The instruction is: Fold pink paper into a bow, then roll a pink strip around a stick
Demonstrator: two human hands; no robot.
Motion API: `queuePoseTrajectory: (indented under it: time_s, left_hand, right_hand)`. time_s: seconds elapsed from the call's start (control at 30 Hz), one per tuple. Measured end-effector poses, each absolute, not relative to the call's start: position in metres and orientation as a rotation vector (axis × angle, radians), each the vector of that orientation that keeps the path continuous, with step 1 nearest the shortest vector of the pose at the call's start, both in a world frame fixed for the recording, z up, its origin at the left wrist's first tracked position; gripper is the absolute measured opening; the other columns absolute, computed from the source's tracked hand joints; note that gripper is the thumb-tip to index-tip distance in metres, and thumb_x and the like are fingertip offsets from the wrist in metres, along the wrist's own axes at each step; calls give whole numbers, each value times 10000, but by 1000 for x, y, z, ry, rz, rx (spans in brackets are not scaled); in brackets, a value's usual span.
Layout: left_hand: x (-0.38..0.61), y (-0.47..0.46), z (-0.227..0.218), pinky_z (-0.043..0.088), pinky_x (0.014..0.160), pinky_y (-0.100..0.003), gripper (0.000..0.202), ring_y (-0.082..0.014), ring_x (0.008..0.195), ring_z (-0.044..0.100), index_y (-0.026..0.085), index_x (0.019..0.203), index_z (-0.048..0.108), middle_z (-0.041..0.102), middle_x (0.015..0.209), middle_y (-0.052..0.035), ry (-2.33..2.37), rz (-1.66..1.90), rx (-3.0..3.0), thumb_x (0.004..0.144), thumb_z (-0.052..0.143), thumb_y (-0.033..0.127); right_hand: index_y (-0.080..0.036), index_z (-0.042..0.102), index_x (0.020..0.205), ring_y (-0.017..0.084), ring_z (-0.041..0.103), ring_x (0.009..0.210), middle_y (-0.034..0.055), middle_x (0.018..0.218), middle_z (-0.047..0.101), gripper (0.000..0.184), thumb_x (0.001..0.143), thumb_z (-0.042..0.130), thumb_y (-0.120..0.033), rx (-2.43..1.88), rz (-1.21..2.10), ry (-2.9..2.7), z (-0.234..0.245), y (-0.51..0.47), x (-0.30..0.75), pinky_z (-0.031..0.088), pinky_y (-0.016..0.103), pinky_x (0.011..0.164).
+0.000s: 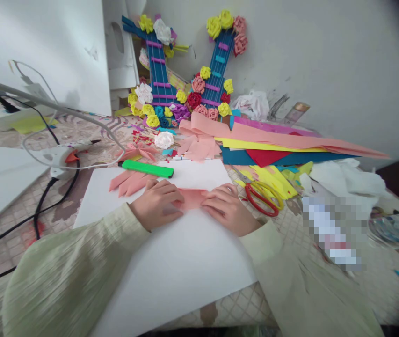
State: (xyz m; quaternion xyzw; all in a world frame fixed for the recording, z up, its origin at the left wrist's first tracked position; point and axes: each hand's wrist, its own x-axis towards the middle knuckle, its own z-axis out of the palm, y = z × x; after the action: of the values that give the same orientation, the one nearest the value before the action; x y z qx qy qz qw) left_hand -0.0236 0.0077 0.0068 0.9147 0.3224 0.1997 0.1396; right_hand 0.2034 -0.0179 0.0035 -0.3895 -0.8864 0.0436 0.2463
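Pale green sleeves (76,267) lie nearest the camera, crossing the near part of the white sheet (185,267). Pink paper strip (192,199) is located on the far half of the white sheet: small, plain, thin, slightly translucent. Left hand (159,202), fingers bent and nearly closed, grips its left end; right hand (229,208), likewise nearly closed, grips its right end. Green cutter (148,168) and cut pink pieces (132,182) occupy the sheet's far left corner. Red-and-yellow scissors (261,201) lie right of the sheet. Beyond it are stacked coloured papers (279,135) and two blue stringed pieces (159,75) trimmed with paper flowers. Clear cylindrical container (296,112) is beyond the sheet to the right; contents indistinguishable. White power socket (61,154) sits left of the sheet. Supporting surface: stained, grid-patterned tablecloth (248,304). Grey-white wall (325,56) stands behind the sheet.
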Motion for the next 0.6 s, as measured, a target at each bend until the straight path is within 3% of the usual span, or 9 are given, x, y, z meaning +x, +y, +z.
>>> queuePoseTrajectory:
  time_s: [0.23, 0.43, 0.6]
  left_hand:
    - [-24, 9, 1, 265, 708, -321, 162, -159, 793, 495, 239, 809, 626, 611, 832, -7, 901, 666, 2709, 792, 465, 236]
    - [-24, 7, 2, 257, 713, -322, 139, -162, 804, 507, 228, 845, 607, 615, 853, -6, 894, 625, 2714, 770, 490, 238]
    - [-24, 5, 7, 244, 695, -322, 94, -164, 792, 503, 205, 795, 576, 610, 828, 0, 942, 575, 2713, 745, 499, 229]
  right_hand:
    - [-226, 619, 833, 149, 522, 823, 10, 868, 626, 108, 744, 563, -250, -1117, 87, -2385, 8, -20, 204, 310, 365, 827]
    - [-207, 637, 816, 137, 532, 851, 18, 900, 634, 152, 785, 497, -160, -1069, 101, -2447, 7, -19, 210, 397, 293, 781]
    - [-194, 635, 820, 143, 539, 865, 21, 937, 634, 153, 781, 494, -149, -1074, 136, -2468, 4, -19, 212, 409, 302, 793]
